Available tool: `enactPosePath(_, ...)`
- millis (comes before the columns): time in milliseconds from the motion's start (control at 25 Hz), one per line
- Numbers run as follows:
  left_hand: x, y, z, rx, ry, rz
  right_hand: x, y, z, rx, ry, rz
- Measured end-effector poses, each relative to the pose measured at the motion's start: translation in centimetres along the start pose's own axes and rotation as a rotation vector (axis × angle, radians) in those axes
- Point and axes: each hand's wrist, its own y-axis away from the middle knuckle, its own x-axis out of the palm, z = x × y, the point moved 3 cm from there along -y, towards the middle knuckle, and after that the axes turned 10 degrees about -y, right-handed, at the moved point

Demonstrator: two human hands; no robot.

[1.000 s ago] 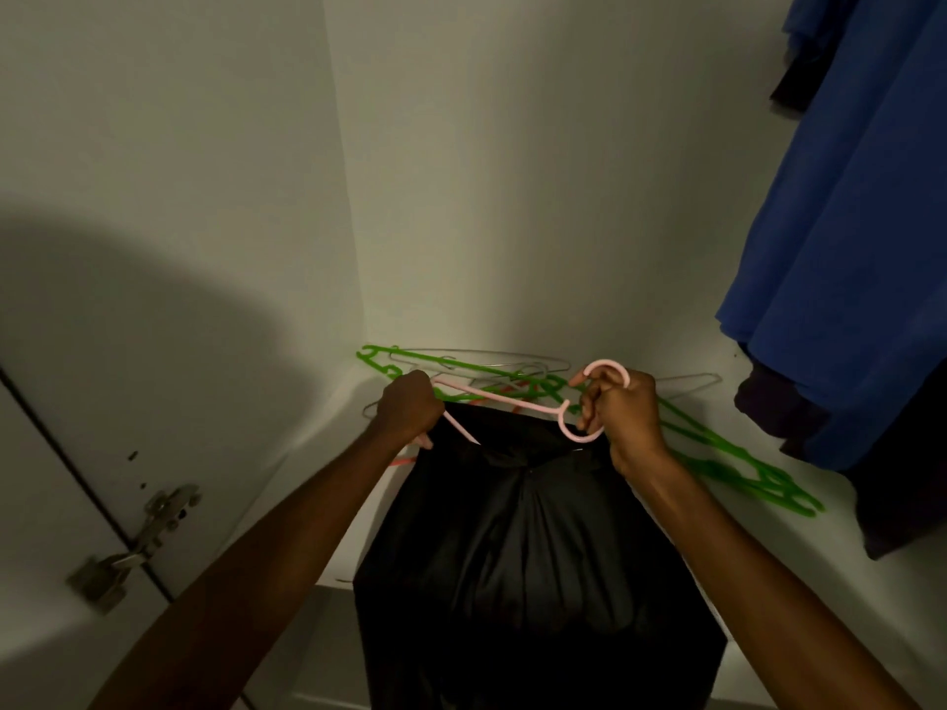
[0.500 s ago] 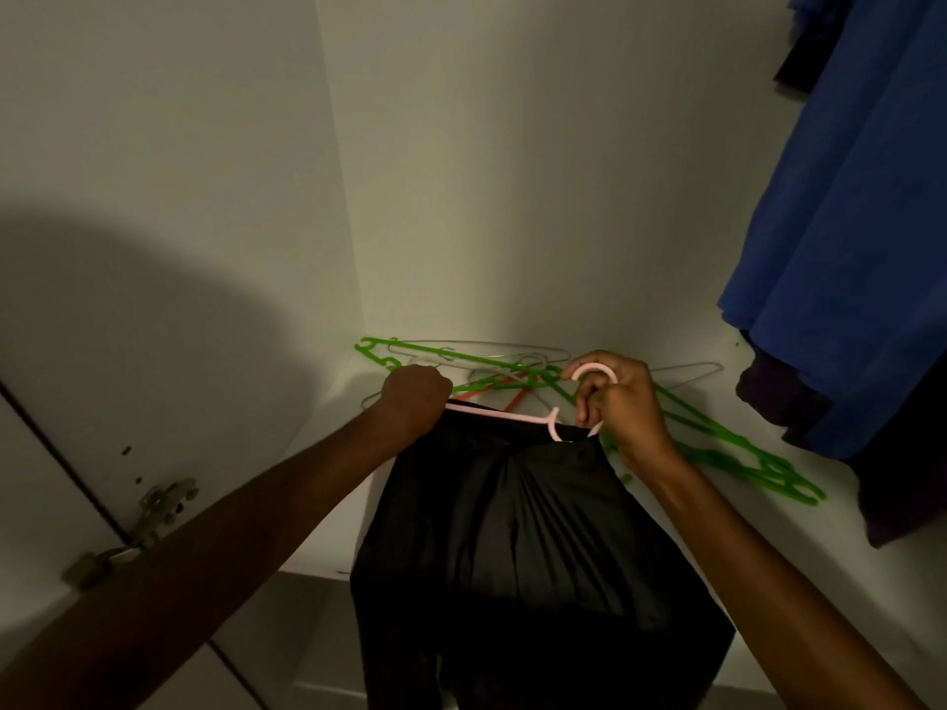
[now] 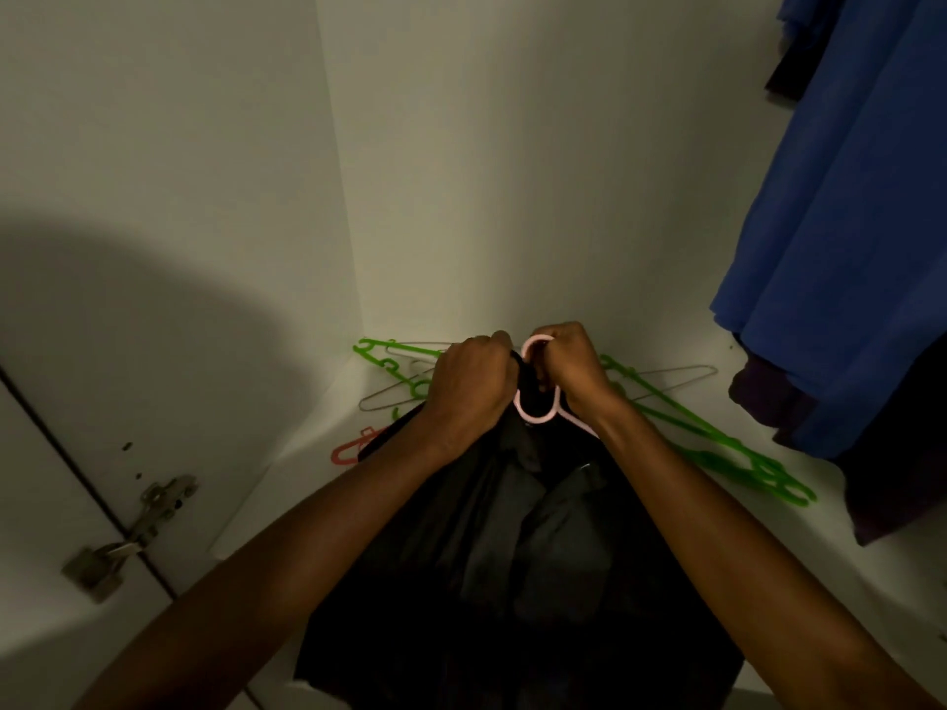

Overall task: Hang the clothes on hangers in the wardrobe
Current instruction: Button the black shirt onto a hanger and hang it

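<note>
Both hands bunched at the pink hanger point(image 3: 535, 402) hook – left hand point(image 3: 474, 386) clamped on the black garment point(image 3: 512, 530), right hand point(image 3: 569, 368) curled round the hook, likely seating cloth on it; garment hangs below the grip, blue clothes point(image 3: 840, 238) crowd right, bare wall left – room there

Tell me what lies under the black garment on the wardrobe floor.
Under the black garment, green hangers, a wire hanger and a red hanger stick out on the wardrobe floor. Their middle parts are covered, so any others are hidden.
</note>
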Motion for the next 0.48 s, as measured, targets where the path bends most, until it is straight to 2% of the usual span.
enactPosePath(80,0.7,0.8,-0.2,-0.043,0.033,-0.022,0.2,-1.7,0.3,0.036,-0.001,-0.1)
enactPosePath(160,1.9,1.9,-0.1,-0.082,0.071,-0.011,0.4,-3.2,0.4,0.097,0.01,-0.126)
enactPosePath(280,3.9,2.9,1.2,-0.222,0.208,0.004,1.6,-3.5,-0.8,0.168,0.058,-0.033)
enactPosePath(360,5.5,3.4,2.7,-0.31,0.12,0.041,2.8,-2.4,-1.2,0.129,0.129,0.065)
enactPosePath(480,7.5,4.5,4.6,-0.292,0.026,0.066,3.2,-1.2,-1.1,0.037,0.147,0.124)
